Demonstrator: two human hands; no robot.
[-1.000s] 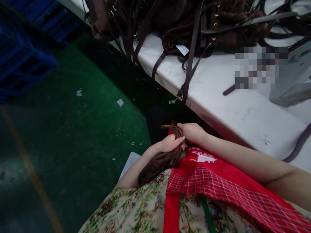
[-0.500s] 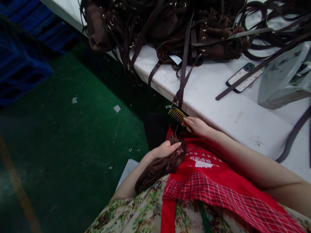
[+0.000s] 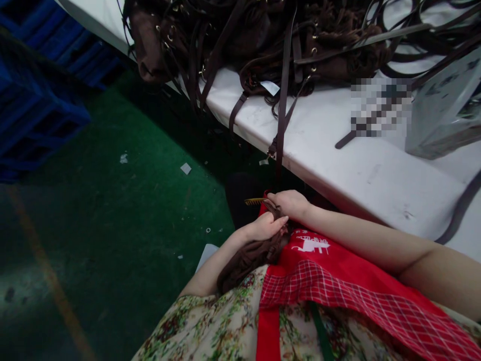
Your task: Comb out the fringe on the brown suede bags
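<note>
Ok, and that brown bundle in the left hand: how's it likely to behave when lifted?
Probably floppy: the brown bundle bunches in loose folds beside the left hand. It seems unlikely to roll, being creased and limp rather than round. Its strands, near the right hand, may snag on the yellow comb, whose teeth show close by.

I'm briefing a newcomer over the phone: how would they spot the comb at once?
Find the white table, then the red apron below its edge. At the apron's far end, the right hand holds the comb, just above the left hand on a brown bundle. Its yellowish colour and row of teeth set it apart from the brown bundle.
</note>
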